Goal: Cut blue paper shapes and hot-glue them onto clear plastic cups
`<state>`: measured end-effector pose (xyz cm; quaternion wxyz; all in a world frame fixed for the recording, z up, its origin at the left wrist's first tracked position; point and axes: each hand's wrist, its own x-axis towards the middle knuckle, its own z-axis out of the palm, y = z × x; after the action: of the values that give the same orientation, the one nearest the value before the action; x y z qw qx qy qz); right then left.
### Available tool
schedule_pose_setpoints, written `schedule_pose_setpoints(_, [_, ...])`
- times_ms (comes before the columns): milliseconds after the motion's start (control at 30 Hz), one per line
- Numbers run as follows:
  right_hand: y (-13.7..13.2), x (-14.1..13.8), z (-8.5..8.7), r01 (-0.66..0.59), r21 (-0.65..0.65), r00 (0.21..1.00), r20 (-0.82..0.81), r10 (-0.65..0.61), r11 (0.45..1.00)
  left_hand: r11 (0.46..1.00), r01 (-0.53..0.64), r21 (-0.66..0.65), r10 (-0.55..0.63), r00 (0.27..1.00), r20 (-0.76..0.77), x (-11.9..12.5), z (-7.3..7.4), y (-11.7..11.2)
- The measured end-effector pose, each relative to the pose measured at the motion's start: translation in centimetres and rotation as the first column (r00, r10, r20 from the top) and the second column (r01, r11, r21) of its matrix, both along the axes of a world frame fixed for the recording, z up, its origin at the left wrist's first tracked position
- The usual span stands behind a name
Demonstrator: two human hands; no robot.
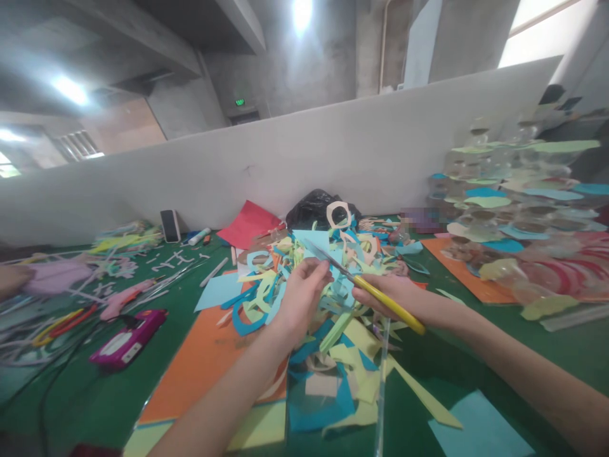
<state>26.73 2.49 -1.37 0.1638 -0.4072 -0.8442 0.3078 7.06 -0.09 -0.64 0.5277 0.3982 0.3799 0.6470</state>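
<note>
Yellow-handled scissors (pixel 391 306) are gripped in my right hand (pixel 380 293), their blades pointing forward and left across a piece of light blue paper (pixel 310 238). Thumb and fingers of my left hand (pixel 302 295) are pinched together at the lower edge of that paper. Whether the blades are apart or together I cannot make out. Beneath both hands spreads a heap of paper scraps (pixel 352 374) in blue, yellow, green and pale pink, some cut as rings and strips.
Orange sheets (pixel 200 362) lie left of the scraps. A pink glue gun (pixel 126 298) and a magenta box (pixel 128 339) sit further left, near another person's hand (pixel 12 280). Stacked clear cups with paper layers (pixel 514 197) stand at right. A low white partition (pixel 228 171) runs behind.
</note>
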Motion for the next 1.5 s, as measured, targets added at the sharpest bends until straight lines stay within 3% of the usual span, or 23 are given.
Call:
schedule_pose_setpoints(433, [1.1,-0.3,0.0,0.070,-0.123,0.997,-0.031,-0.075,0.990,0.997,-0.072,0.005,0.072,0.980,-0.185,-0.6,0.5,-0.3])
schedule_pose_setpoints(767, [-0.7,0.0,2.7,0.061,-0.090,0.997,0.046,-0.057,0.994,0.997,-0.008,-0.078,-0.014,0.961,-0.277,-1.7,1.7,-0.2])
schedule_pose_setpoints(1033, [1.1,-0.1,0.2,0.039,-0.037,0.999,-0.005,-0.039,0.999,0.997,0.006,-0.082,-0.033,0.944,-0.327,-1.7,1.9,-0.3])
schedule_pose_setpoints(1200, [0.7,0.1,0.3,0.042,-0.078,0.998,-0.042,-0.045,0.996,0.999,-0.023,-0.049,0.006,0.949,-0.315,-1.6,1.7,-0.3])
schedule_pose_setpoints(1500, [1.0,0.1,-0.2,0.006,0.003,1.000,-0.001,-0.006,1.000,1.000,-0.008,-0.027,-0.001,0.943,-0.332,-1.0,1.5,-0.6])
